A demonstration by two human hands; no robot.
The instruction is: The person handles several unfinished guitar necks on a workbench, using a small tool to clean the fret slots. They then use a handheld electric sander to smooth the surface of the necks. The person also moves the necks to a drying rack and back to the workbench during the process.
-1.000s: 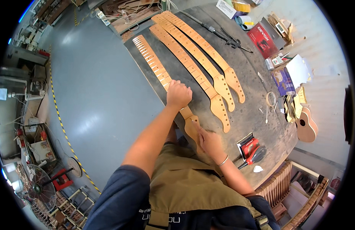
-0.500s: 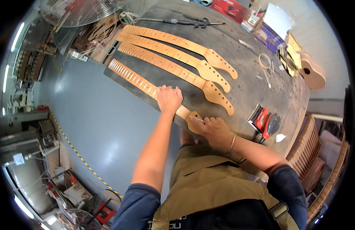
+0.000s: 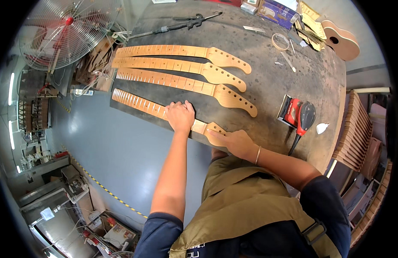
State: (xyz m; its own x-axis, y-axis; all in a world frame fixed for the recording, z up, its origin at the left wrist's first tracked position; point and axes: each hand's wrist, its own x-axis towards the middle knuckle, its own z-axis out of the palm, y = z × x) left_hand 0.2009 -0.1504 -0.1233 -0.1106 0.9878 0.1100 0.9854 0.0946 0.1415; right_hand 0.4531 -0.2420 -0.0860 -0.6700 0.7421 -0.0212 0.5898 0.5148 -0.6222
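A pale wooden guitar neck (image 3: 138, 102) with fret lines lies slanted along the near edge of the dark workbench. My left hand (image 3: 180, 116) is closed over its middle, the fingers pointing away from me. At its headstock, my right hand (image 3: 239, 144) grips the near side with one finger stretched across the face; the other fingertips are hidden. Beyond it lie three more necks, a near one (image 3: 173, 80), a middle one (image 3: 169, 64) and a far one (image 3: 164, 50), their headstocks with peg holes toward the right.
A red and black power sander (image 3: 295, 114) rests on the workbench (image 3: 259, 47) to the right. Farther back are an air blow gun (image 3: 177, 26), a tape roll (image 3: 280, 41) and a purple box (image 3: 278, 13). A large fan (image 3: 70, 32) stands at the far left.
My view has shifted, so the bench and necks appear turned. Both hands remain on the nearest neck; my right index finger now lies straighter across the headstock.
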